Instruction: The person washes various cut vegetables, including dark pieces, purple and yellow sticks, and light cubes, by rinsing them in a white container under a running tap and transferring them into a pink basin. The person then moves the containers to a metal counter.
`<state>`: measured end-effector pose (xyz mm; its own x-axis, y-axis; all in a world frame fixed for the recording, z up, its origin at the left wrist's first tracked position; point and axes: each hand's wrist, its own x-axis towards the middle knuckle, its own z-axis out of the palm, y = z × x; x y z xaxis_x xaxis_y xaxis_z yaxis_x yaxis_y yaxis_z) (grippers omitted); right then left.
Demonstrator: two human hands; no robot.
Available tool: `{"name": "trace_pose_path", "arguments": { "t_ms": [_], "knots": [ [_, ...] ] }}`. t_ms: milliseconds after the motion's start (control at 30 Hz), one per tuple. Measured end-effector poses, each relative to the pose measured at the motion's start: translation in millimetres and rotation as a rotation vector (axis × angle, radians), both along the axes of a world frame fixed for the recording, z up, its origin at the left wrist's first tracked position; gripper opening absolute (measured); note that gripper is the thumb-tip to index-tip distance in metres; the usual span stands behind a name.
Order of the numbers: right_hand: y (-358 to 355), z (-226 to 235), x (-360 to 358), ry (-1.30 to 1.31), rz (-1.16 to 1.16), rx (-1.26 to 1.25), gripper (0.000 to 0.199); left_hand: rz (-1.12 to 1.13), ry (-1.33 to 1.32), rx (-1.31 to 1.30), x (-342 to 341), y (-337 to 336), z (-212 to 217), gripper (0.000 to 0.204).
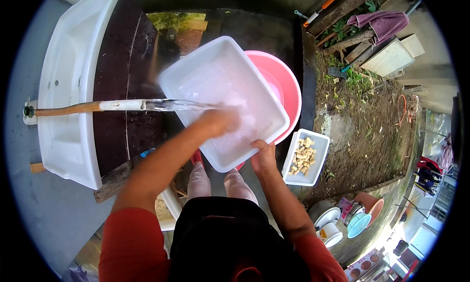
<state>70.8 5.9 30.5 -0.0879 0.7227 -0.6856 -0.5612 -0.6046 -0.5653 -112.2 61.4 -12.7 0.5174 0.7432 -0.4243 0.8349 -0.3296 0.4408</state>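
A white rectangular plastic tray (pixel 191 81) is held tilted, partly over a pink basin (pixel 289 81). My right hand (pixel 264 157) grips the tray's near right rim, thumb on the inner side. Inside the tray is my left hand (pixel 220 121), smeared by motion, so its fingers cannot be made out. A clear stream of water (pixel 181 105) runs from a white pipe end (pixel 122 105) into the tray beside the left hand. Water wets the tray's floor. The tray hides the pink basin's left part.
To the right stands a smaller white tray (pixel 320 157) with several pale, light-brown chunks (pixel 303 157). A white sink (pixel 73 86) is at the left, with a brown hose (pixel 68 109) across it. Pots and buckets (pixel 325 216) stand at lower right, beside a soil patch (pixel 362 130).
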Motion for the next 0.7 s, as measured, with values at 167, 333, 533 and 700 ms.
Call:
{"name": "trace_pose_path", "arguments": {
  "t_ms": [167, 333, 533, 700],
  "knots": [
    [-9, -13, 9, -0.113, 0.139, 0.059, 0.058, 0.764, 0.025, 0.499, -12, 53, 0, 0.017],
    [11, -6, 7, -0.065, 0.135, -0.011, 0.057, 0.235, -0.336, 0.244, 32, 11, -33, 0.016],
    [4, -32, 14, -0.115, 0.087, 0.041, 0.059, 0.328, -0.413, 0.417, 29, 17, 21, 0.024],
    [3, -44, 14, -0.271, 0.138, 0.09, 0.061, 0.263, -0.635, 0.791, 81, 41, 26, 0.034]
  ]
}}
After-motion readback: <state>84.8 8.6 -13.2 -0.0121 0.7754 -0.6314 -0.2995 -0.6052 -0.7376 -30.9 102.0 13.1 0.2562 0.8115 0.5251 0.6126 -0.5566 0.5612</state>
